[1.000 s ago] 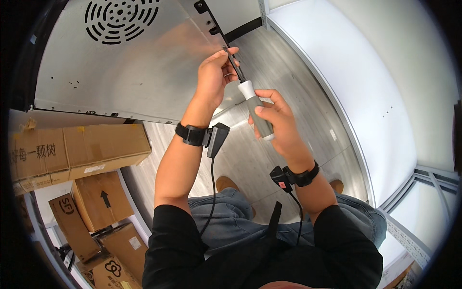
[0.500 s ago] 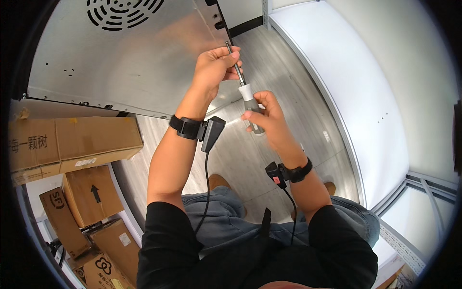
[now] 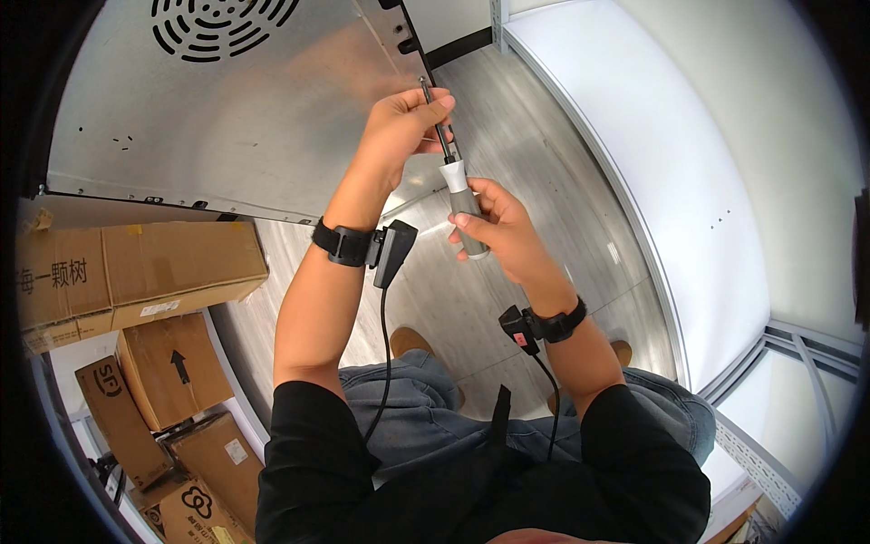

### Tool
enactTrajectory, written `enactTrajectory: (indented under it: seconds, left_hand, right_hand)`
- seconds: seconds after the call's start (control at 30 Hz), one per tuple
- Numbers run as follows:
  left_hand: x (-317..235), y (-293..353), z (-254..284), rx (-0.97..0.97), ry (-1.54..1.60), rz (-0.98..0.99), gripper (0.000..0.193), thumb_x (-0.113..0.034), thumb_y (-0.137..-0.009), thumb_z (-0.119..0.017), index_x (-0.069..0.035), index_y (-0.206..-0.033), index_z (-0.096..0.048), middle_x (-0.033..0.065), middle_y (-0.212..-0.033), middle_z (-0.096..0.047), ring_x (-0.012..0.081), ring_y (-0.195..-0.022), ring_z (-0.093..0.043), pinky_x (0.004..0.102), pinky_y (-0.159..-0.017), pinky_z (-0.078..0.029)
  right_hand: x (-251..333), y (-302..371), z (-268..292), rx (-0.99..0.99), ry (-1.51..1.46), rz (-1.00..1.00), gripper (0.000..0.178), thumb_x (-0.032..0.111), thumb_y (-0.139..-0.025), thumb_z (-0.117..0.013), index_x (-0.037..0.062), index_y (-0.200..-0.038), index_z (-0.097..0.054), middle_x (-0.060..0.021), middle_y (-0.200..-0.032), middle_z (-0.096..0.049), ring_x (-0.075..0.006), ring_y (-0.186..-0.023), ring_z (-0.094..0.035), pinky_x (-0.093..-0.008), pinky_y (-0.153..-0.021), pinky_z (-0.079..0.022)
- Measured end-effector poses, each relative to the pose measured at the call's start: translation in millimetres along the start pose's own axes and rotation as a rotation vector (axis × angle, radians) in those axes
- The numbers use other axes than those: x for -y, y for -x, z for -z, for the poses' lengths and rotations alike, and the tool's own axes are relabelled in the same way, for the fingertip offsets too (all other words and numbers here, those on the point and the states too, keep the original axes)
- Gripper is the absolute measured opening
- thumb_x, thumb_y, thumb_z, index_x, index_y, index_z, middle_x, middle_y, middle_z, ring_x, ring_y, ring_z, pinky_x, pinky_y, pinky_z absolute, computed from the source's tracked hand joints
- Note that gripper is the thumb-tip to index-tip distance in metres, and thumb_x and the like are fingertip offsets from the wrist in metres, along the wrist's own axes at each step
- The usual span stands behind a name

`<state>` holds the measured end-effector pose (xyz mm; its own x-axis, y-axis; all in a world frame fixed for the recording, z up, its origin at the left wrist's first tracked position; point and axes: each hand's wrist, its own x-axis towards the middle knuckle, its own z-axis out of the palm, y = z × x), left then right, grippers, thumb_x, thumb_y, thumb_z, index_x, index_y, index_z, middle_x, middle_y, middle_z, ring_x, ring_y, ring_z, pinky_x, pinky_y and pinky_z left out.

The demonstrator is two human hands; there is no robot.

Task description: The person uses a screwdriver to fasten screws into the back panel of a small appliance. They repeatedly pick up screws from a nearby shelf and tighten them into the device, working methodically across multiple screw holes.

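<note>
A screwdriver [image 3: 454,178] with a white and grey handle points up and slightly left, away from me. The fingers of my left hand [image 3: 391,131] are closed around its metal shaft near the upper end. Lower down, my right hand [image 3: 505,231] grips the grey handle between thumb and fingers. The shaft's tip is at the right edge of a large silver metal panel [image 3: 231,118] with curved vent slots and dark edge slots. Whether a screw sits at the tip is too small to tell.
Cardboard boxes [image 3: 177,263] are stacked at the left, the upper one just below the panel's near edge. A long white shelf [image 3: 634,163] with a grey metal frame runs along the right. My shoes [image 3: 410,341] stand on the grey wood-look floor [image 3: 544,181].
The panel and screwdriver sit slightly further left in view. My right hand has shifted a little left with the handle, its fingers placed differently around it. My left hand still holds the shaft.
</note>
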<state>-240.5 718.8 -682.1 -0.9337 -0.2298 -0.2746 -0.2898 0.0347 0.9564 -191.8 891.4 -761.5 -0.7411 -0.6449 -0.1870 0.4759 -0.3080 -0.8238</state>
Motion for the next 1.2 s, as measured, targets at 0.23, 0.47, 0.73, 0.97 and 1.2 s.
enactTrajectory:
  seconds: [0.23,0.47,0.73,0.97,1.2]
  left_hand:
    - [4,-3,3,0.009,-0.016,-0.039,0.027,-0.013,-0.088,-0.063,0.0,-0.111,-0.059,0.0007,-0.076,-0.062,0.0096,-0.063,-0.061,0.024,-0.056,-0.052]
    - [3,-4,8,0.066,0.113,-0.005,0.026,-0.008,-0.091,-0.055,0.001,-0.116,-0.055,0.0056,-0.083,-0.065,0.0142,-0.069,-0.065,0.0267,-0.062,-0.055]
    - [0,-2,1,0.02,-0.036,0.012,0.026,-0.01,-0.089,-0.06,0.0,-0.112,-0.059,0.0049,-0.082,-0.065,0.0127,-0.068,-0.064,0.0237,-0.059,-0.053]
    - [4,-5,5,0.026,0.031,-0.016,0.026,-0.008,-0.089,-0.059,0.001,-0.113,-0.058,0.0054,-0.083,-0.065,0.0128,-0.069,-0.065,0.0242,-0.059,-0.054]
    - [1,-6,7,0.066,0.113,0.031,0.024,-0.007,-0.092,-0.052,0.001,-0.114,-0.057,0.0077,-0.087,-0.067,0.0165,-0.075,-0.067,0.026,-0.066,-0.055]
  right_hand:
    - [10,2,-11,-0.068,0.22,-0.011,0.051,0.016,-0.082,-0.068,-0.001,-0.124,-0.044,-0.0068,-0.092,-0.055,-0.0149,-0.074,-0.061,-0.0259,-0.051,-0.051]
    - [11,-3,18,0.353,-0.484,-0.154,0.053,0.017,-0.084,-0.065,-0.0005,-0.128,-0.041,-0.0139,-0.103,-0.059,-0.0186,-0.081,-0.064,-0.0271,-0.054,-0.052]
    - [-2,-4,8,-0.024,0.101,0.015,0.054,0.008,-0.08,-0.069,-0.0026,-0.126,-0.043,-0.0111,-0.101,-0.057,-0.0129,-0.081,-0.059,-0.0262,-0.058,-0.053]
    - [2,-2,10,0.077,-0.109,0.003,0.05,0.016,-0.083,-0.065,-0.0021,-0.124,-0.043,-0.012,-0.1,-0.058,-0.0171,-0.08,-0.061,-0.0236,-0.052,-0.049]
    - [-2,-7,27,0.294,-0.47,-0.092,0.044,0.013,-0.088,-0.055,-0.0009,-0.128,-0.041,-0.0136,-0.099,-0.058,-0.0212,-0.08,-0.063,-0.0274,-0.051,-0.05]
